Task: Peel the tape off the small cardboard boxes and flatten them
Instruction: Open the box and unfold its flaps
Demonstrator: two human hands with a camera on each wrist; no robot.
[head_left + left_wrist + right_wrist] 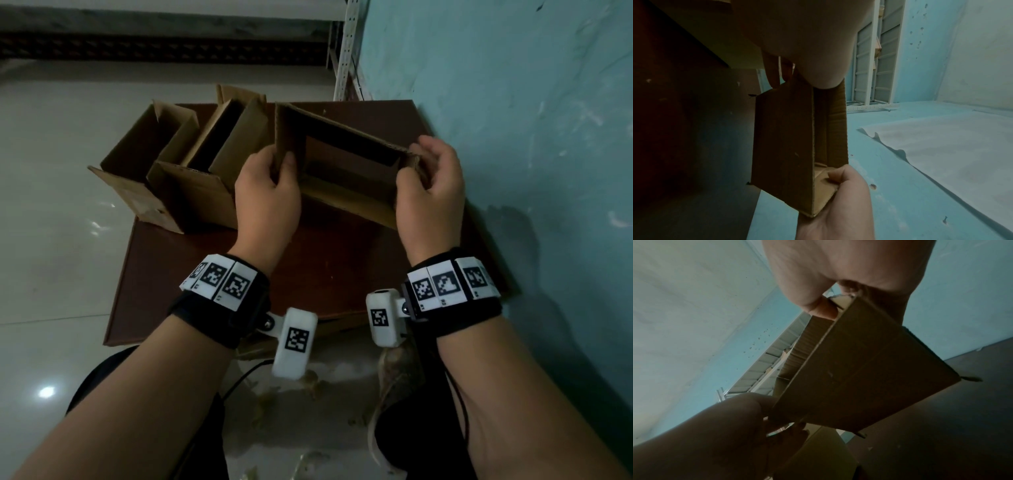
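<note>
I hold a small brown cardboard box (346, 192) in the air above the table, its flaps open so I see down through it. My left hand (279, 168) pinches the box's left end wall, thumb inside and fingers outside. The right end corner is gripped by my right hand (416, 164) with curled fingers. In the left wrist view the box (789, 146) hangs between my left hand (797, 76) at the top and my right hand (838, 203) below. From the right wrist the box (869, 378) shows its outer side under my right hand (842, 301). No tape shows on it.
Two more open cardboard boxes (137, 171) (212, 164) stand on the left part of the brown table (239, 281). A teal wall (513, 102) runs close along the right. Crumpled tape scraps (394, 370) lie on the pale floor by my knees. A white metal shelf post (346, 51) stands behind.
</note>
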